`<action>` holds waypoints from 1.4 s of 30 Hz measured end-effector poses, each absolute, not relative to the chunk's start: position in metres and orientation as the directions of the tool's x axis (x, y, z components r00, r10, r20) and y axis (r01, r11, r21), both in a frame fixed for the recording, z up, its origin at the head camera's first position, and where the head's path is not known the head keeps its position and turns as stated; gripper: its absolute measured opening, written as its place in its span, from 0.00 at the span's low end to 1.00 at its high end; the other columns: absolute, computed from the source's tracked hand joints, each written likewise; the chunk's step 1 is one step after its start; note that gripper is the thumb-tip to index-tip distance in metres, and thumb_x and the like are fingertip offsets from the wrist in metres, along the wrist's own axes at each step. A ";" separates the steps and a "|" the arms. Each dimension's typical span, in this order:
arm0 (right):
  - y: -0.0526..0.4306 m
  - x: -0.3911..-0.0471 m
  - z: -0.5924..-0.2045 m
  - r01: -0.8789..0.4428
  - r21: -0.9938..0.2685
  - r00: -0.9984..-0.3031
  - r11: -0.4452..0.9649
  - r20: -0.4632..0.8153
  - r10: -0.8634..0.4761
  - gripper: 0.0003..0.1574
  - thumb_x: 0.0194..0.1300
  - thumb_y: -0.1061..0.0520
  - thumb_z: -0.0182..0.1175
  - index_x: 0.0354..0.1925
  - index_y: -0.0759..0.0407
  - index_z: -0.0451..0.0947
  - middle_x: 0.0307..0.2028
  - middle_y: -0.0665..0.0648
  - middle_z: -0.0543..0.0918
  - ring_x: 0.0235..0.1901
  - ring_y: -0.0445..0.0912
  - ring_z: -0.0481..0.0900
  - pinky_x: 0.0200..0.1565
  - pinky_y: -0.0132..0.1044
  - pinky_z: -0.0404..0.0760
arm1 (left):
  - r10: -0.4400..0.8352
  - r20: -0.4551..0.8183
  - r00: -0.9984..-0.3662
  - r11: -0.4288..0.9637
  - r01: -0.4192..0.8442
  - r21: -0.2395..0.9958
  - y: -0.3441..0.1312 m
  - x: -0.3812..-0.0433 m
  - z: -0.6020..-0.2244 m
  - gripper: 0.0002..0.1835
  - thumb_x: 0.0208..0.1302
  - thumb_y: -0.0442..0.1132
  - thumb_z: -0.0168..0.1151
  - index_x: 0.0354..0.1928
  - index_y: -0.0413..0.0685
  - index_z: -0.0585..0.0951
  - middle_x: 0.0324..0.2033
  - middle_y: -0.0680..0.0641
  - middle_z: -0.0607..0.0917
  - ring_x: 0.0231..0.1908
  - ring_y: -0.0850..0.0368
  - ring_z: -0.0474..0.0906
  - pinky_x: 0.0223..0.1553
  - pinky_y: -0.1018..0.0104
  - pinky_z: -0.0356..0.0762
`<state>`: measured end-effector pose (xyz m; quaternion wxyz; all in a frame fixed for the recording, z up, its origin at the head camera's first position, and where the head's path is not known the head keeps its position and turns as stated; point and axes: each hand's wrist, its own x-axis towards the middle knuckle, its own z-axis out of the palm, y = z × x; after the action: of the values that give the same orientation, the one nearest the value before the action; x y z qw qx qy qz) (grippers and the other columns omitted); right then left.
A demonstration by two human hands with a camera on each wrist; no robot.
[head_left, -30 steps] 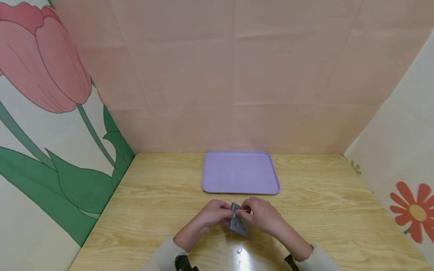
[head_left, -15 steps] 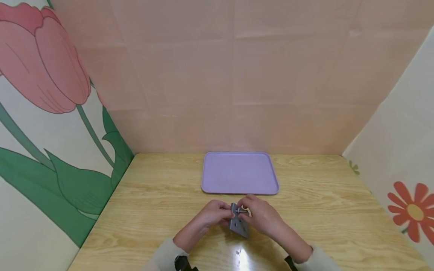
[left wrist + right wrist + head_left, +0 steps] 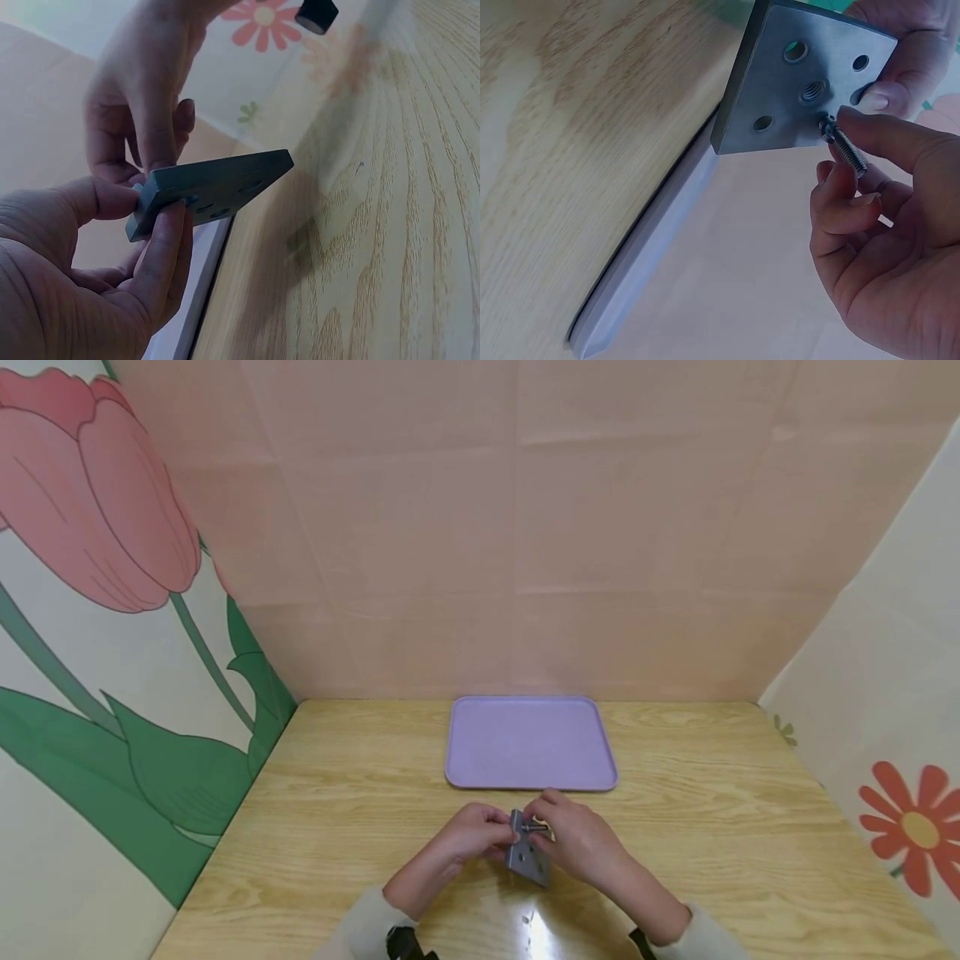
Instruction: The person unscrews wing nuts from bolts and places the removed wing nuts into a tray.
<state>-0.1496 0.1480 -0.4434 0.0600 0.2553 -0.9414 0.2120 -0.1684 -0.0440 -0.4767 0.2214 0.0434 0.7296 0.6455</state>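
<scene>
My left hand [image 3: 472,831] grips a grey metal plate [image 3: 528,860] by one edge, thumb and fingers on opposite faces, holding it tilted over the table. The plate has several holes, one of them threaded, as the right wrist view shows. From its face near the left thumb a threaded bolt [image 3: 849,154] sticks out, with a small shiny ring-like part around it close to the plate. My right hand [image 3: 581,835] has thumb and fingertips on either side of this bolt, pinching it. In the left wrist view the plate [image 3: 214,184] hides the bolt.
A purple tray [image 3: 532,743] lies at the back of the wooden table [image 3: 360,768], just beyond the hands. Behind it rises a plain pinkish backdrop [image 3: 517,568], with flower-printed panels to the left and right.
The right fingers, which covered the bolt a second ago, have shifted slightly so that its shank shows between them. The left hand and plate stay nearly still.
</scene>
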 end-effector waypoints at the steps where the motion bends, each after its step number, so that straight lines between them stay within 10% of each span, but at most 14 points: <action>1: 0.148 -0.150 -0.444 -0.504 -0.373 -0.864 0.779 0.219 -0.454 0.13 0.57 0.56 0.75 0.41 0.51 0.84 0.39 0.47 0.79 0.32 0.42 0.82 0.29 0.30 0.78 | 0.349 -0.268 -0.898 0.161 -0.224 0.961 -0.044 -0.168 -0.476 0.11 0.57 0.31 0.65 0.41 0.30 0.84 0.31 0.48 0.87 0.32 0.59 0.83 0.34 0.66 0.85; 26: 0.150 -0.157 -0.446 -0.162 -0.597 -0.967 0.786 -0.064 -0.248 0.21 0.73 0.40 0.57 0.35 0.52 0.85 0.29 0.47 0.82 0.26 0.41 0.73 0.28 0.37 0.74 | 0.333 -0.279 -0.901 0.186 -0.227 0.956 -0.045 -0.170 -0.477 0.12 0.57 0.31 0.65 0.41 0.30 0.84 0.33 0.47 0.87 0.32 0.57 0.83 0.38 0.56 0.87; 42: 0.149 -0.157 -0.448 -0.162 -0.576 -0.956 0.801 -0.109 -0.271 0.23 0.75 0.41 0.55 0.30 0.52 0.83 0.21 0.47 0.75 0.22 0.42 0.70 0.24 0.36 0.68 | 0.348 -0.299 -0.888 0.194 -0.244 0.950 -0.046 -0.169 -0.473 0.12 0.58 0.32 0.66 0.42 0.33 0.84 0.35 0.46 0.87 0.34 0.57 0.84 0.40 0.58 0.87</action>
<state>-0.1573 0.1490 -0.4480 -0.0932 0.1147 -0.9445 0.2935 -0.1687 -0.0458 -0.4732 0.2335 0.0352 0.7364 0.6340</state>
